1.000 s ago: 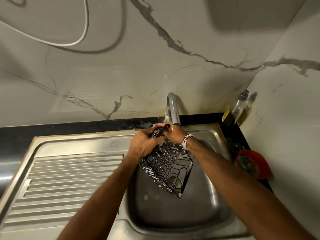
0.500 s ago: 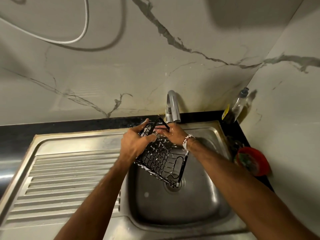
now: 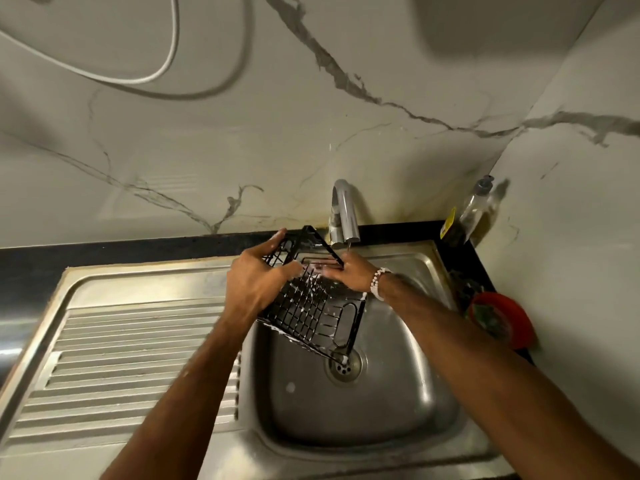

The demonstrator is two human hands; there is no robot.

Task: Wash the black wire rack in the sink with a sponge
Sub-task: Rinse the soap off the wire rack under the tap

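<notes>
Both hands, left hand [image 3: 258, 285] and right hand [image 3: 349, 273], grip soapy rack [image 3: 311, 311] beneath tap [image 3: 343, 213]

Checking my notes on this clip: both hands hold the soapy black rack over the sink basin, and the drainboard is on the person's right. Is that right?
One slip: the drainboard lies on the person's left, as the head view shows. The rest stands: the left hand and right hand hold the soapy rack over the basin.

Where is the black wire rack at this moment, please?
In the head view, the black wire rack is held tilted above the sink basin, just below the tap, with the left hand and right hand gripping its upper end.
</notes>
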